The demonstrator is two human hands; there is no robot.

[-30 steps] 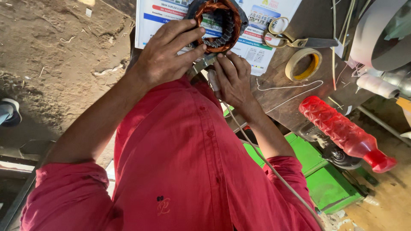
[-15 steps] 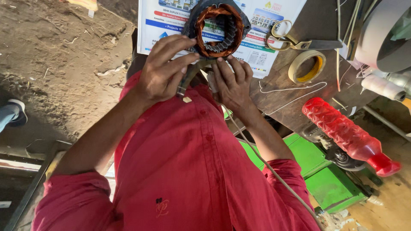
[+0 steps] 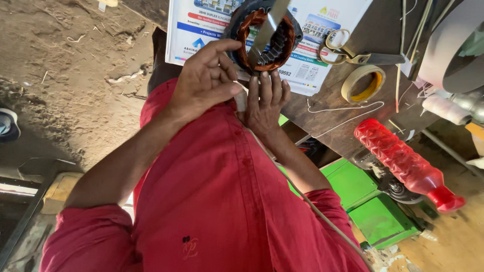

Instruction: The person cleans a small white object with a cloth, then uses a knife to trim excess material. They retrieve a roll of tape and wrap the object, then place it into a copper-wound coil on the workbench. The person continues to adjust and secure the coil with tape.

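Observation:
A motor stator [image 3: 282, 50] with copper windings and a dark outer shell lies on a printed leaflet [image 3: 307, 75] on the wooden bench. A flat grey strip [image 3: 267, 27] stands slanted through its bore. My left hand [image 3: 204, 83] is at the stator's near left edge, index finger stretched toward the windings, thumb and fingers pinched on a small pale piece [image 3: 241, 100]. My right hand [image 3: 264, 106] is just beside it, fingers straight and together, tips touching the stator's near rim. Both sleeves and the shirt are red.
Scissors [image 3: 348, 50] and a roll of yellow tape [image 3: 364, 83] lie right of the stator, with loose white thread [image 3: 348, 108] nearby. A red plastic bottle [image 3: 403, 161] lies at the bench's edge above a green box [image 3: 373, 206]. The dirt floor [image 3: 75, 75] is on the left.
Both hands have drawn closer together at the stator's near edge. The grey strip now stands in the bore, and the dark tool seen between the hands is gone from view.

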